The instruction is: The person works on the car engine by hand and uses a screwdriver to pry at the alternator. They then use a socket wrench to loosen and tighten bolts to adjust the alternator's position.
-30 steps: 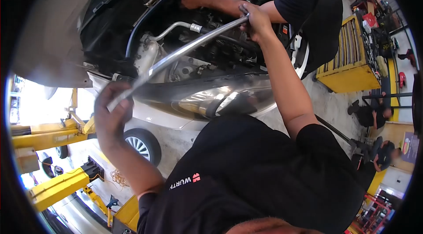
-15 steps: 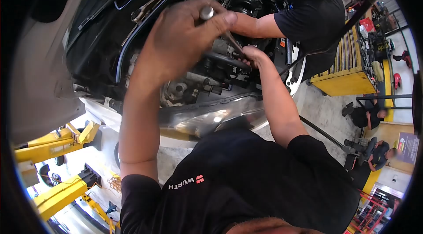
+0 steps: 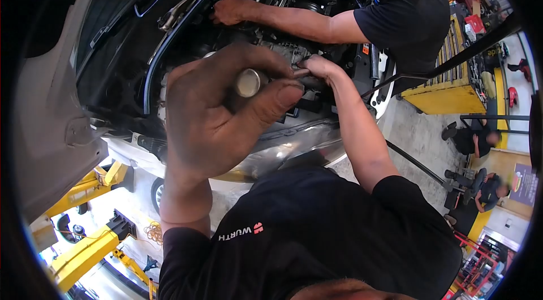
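My left hand (image 3: 212, 113) is raised close to the camera, its fingers curled round a metal bar-shaped tool. The tool's round, shiny end (image 3: 248, 83) shows between thumb and forefinger; most of its shaft is hidden behind the hand. Further in, over the engine bay (image 3: 283, 48), my right hand (image 3: 318, 67) is closed at the tool's far end, where a short piece of metal shows by its fingertips. Below both hands lies the car's front edge with the headlamp (image 3: 300, 141).
A co-worker's arm (image 3: 305, 24) reaches across the engine bay from the right, the hand (image 3: 229, 11) near the cowl. A metal tool (image 3: 182, 10) rests by the windscreen. A yellow tool cabinet (image 3: 438, 96) stands at right, yellow lift parts (image 3: 85, 249) at lower left.
My left hand has swung down and nearer the camera with the tool's round end. My right hand has shifted slightly up and left. The co-worker's hand now shows near the cowl.
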Demonstrator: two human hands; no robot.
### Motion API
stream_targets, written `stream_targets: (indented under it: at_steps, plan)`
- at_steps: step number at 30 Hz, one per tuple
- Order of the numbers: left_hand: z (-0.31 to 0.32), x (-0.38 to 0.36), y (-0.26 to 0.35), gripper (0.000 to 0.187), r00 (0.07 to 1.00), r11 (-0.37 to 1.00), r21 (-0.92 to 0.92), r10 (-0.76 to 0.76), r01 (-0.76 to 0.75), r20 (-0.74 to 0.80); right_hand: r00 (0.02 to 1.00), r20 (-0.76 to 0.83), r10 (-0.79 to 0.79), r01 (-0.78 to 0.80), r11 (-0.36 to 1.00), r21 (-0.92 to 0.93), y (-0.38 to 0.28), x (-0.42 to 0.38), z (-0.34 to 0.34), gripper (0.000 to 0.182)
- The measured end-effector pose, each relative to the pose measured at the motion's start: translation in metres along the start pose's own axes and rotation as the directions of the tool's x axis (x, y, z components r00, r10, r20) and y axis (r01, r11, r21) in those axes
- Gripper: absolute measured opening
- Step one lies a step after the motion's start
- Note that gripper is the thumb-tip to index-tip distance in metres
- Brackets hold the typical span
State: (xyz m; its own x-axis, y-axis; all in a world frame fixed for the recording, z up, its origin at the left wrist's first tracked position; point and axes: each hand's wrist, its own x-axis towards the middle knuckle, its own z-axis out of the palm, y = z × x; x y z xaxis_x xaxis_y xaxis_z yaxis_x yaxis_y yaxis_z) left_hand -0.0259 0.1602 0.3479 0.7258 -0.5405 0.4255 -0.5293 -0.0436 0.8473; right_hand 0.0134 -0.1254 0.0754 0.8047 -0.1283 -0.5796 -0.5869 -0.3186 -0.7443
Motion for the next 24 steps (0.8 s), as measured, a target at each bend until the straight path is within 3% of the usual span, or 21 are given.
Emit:
stream_targets:
  at_steps: [2,3,5,6,7,8,9,10,11,12,14,15,17,18,20,24]
  plan:
    - [-0.001,0.000,-0.005,0.011,0.983,0.981,0.059,0.183,-0.183,0.011,1.000,0.000,-0.007,0.007,1.000,0.016,-0.001,-0.005,0.002,0.033]
    - [0.001,-0.003,-0.012,0.011,0.983,0.981,0.062,0.182,-0.182,0.008,1.000,0.018,-0.014,0.013,0.998,0.067,-0.001,-0.005,0.003,0.033]
    - [0.004,-0.007,-0.031,0.008,0.916,0.925,0.024,0.378,-0.378,-0.132,0.999,0.032,-0.028,0.024,0.992,0.124,-0.001,0.002,0.001,0.033]
    - [0.013,0.000,-0.032,0.008,0.918,0.925,0.022,0.378,-0.378,-0.123,1.000,0.017,-0.024,0.022,0.994,0.111,0.004,0.008,0.003,0.031]
    - [0.031,0.009,-0.033,0.012,0.926,0.917,-0.252,0.227,-0.308,-0.302,1.000,0.006,-0.013,0.012,0.995,0.096,0.011,0.012,0.005,0.030]
    - [0.043,0.018,-0.036,0.016,0.905,0.818,-0.513,0.023,-0.262,-0.426,1.000,0.010,-0.003,0.002,0.995,0.102,0.013,0.012,0.005,0.030]
    - [0.043,0.032,-0.039,0.023,0.885,0.964,-0.100,0.181,-0.245,-0.429,0.999,0.031,0.028,-0.031,0.994,0.106,0.011,0.011,0.003,0.027]
    - [0.042,0.053,-0.040,0.030,0.869,0.918,0.337,0.333,-0.210,-0.366,0.997,0.050,0.053,-0.058,0.993,0.105,0.008,0.011,0.001,0.025]
    - [0.044,0.079,-0.045,0.032,0.921,0.986,0.008,0.161,-0.169,-0.356,0.996,0.062,0.069,-0.077,0.989,0.129,0.010,0.013,0.001,0.023]
    - [0.046,0.104,-0.046,0.035,0.957,0.943,-0.319,0.002,-0.098,-0.289,0.996,0.059,0.062,-0.068,0.990,0.124,0.011,0.016,0.001,0.023]
    - [0.057,0.140,-0.036,0.044,0.915,0.976,-0.186,0.026,-0.109,-0.403,0.995,0.046,0.086,-0.095,0.959,0.266,0.014,0.015,0.001,0.027]
    - [0.058,0.144,-0.039,0.044,0.911,0.976,-0.185,0.031,-0.117,-0.412,0.996,0.039,0.078,-0.085,0.965,0.247,0.011,0.010,0.001,0.030]
    - [0.060,0.151,-0.051,0.047,0.875,0.962,-0.059,0.215,-0.265,-0.433,0.995,0.062,0.076,-0.090,0.959,0.270,0.015,0.015,0.001,0.030]
    - [0.063,0.158,-0.055,0.047,0.877,0.963,-0.059,0.214,-0.264,-0.431,0.994,0.071,0.087,-0.104,0.953,0.285,0.016,0.017,0.001,0.030]
    - [0.071,0.169,-0.061,0.044,0.617,0.834,0.190,0.518,-0.517,-0.592,0.990,0.078,0.115,-0.133,0.947,0.293,0.020,0.019,0.001,0.030]
    - [0.070,0.165,-0.059,0.042,0.689,0.884,0.194,0.455,-0.425,-0.564,0.988,0.086,0.132,-0.154,0.923,0.352,0.013,0.013,0.001,0.031]
